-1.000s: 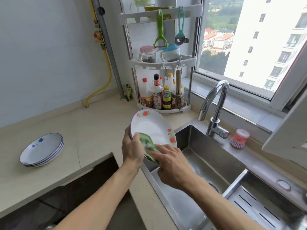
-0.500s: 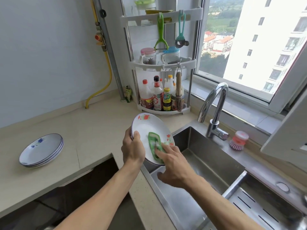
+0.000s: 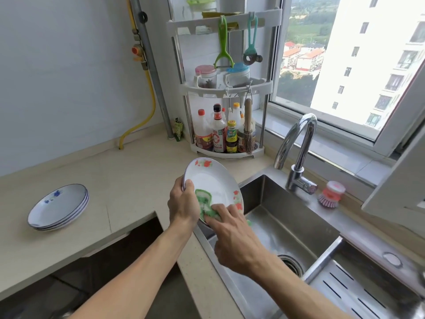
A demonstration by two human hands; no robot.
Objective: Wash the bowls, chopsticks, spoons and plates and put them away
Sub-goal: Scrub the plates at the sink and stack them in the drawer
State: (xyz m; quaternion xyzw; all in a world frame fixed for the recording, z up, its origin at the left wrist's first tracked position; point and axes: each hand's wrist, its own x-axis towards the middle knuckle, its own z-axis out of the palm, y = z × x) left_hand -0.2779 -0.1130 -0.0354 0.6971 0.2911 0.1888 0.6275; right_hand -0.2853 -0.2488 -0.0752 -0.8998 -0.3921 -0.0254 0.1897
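right hand [image 3: 232,236] | slid sponge [image 3: 204,203] down plate [image 3: 213,180] | toward lower rim

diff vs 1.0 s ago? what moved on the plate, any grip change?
The right hand has wiped the green cloth up onto the red-flowered plate face and back down to its lower edge. The left hand still grips the plate's left rim, tilted over the sink. The stack of blue-flowered plates stayed put.

A home kitchen is seen: stainless steel sink [image 3: 271,226], curved chrome tap [image 3: 299,143], white corner rack of sauce bottles [image 3: 220,134], beige stone counter [image 3: 115,180].
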